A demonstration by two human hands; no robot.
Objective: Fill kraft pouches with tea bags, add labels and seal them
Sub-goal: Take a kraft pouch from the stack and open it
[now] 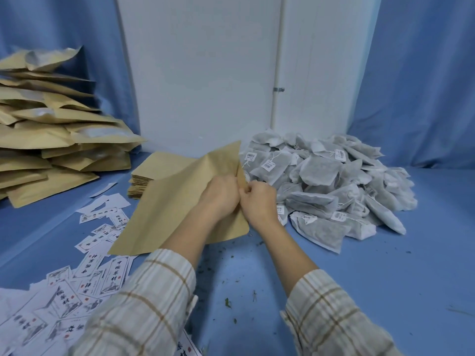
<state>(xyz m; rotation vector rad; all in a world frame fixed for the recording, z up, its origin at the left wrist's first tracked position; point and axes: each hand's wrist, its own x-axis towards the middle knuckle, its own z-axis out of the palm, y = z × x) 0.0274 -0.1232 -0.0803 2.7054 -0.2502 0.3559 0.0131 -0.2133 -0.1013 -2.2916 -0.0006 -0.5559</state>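
A flat kraft pouch [169,201] is held up over the blue table, its mouth pointing right toward the tea bags. My left hand [221,195] grips one lip of the mouth. My right hand [258,200] pinches the other lip right beside it, fingers curled. A heap of grey tea bags [331,181] with strings and small barcode tags lies just right of my hands. Printed white labels [84,278] are scattered at the lower left. A low stack of empty flat pouches [149,173] sits behind the held pouch.
A tall pile of filled kraft pouches [51,140] stands at the far left. A white wall panel [200,73] with a pipe rises behind the table, blue curtains on both sides. Green leaf crumbs [228,301] dot the blue tabletop [359,273] near me.
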